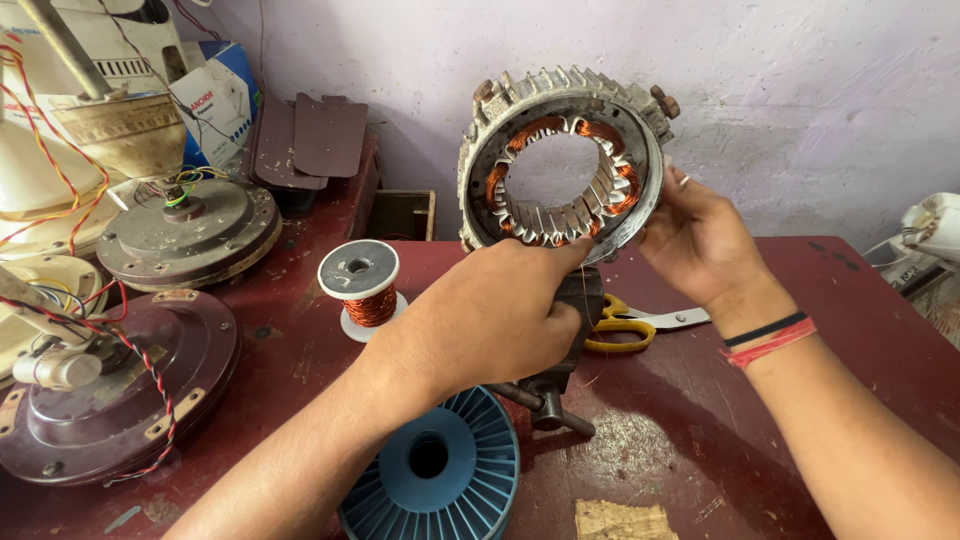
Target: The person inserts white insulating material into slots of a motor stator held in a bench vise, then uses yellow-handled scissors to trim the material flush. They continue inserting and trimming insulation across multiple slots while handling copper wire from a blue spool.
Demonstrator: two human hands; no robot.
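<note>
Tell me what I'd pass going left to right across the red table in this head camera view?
Dark fan motor housing → copper wire spool → blue reel → left hand → yellow-handled scissors → right hand, which holds the motor stator up.

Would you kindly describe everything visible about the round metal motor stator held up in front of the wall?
The stator is a grey, worn metal ring with a finned outer rim and two bolt lugs near the top. Slotted steel teeth line its open centre, and copper coils fill some slots while the lower ones look bare. It stands upright, its face turned to the camera, above the red table. The left hand meets its lower edge, and the right hand grips its right rim. A dark stand below it is mostly hidden.
</note>
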